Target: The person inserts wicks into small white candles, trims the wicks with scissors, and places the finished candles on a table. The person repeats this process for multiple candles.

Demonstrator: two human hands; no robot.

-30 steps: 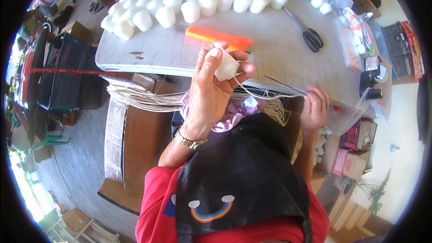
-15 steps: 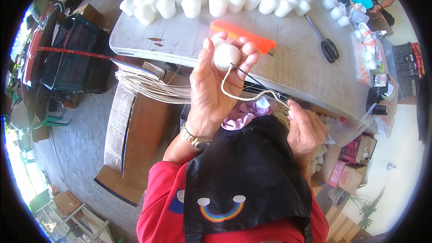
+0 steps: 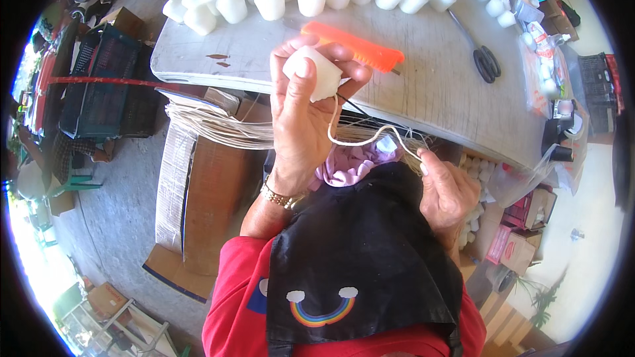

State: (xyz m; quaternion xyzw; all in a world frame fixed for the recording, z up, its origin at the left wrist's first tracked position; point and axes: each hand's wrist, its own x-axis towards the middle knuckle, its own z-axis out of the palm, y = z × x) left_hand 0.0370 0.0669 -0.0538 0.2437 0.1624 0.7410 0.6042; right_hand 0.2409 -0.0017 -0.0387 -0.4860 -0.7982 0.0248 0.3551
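You have the white cup-shaped piece (image 3: 320, 74) up in your left hand (image 3: 296, 119), just in front of the table (image 3: 450, 96) edge, its fingers curled around it and the thumb laid across its side. Compared with half a second ago, you have tipped the piece so that more of its tapered side shows, while your right hand (image 3: 451, 192) stays about where it was, thumb and forefinger pinching the pale cord (image 3: 354, 143). A second ago that cord ran fairly straight; now it sags in a loose wave between your hands, so I judge that it is not being pulled tight. The thin dark rod (image 3: 354, 105), apart from the piece a second ago, now has its near end right by the piece's lower edge; whether it touches or enters, and whether your right fingers also grip it, I cannot tell. As for writing, the white bottle (image 3: 541, 41) at the table's right side carries red print, and the cardboard boxes (image 3: 522, 251) at lower right have printed markings, all too small to make out. Your black apron (image 3: 357, 231) shows a rainbow between two clouds, without visible lettering.
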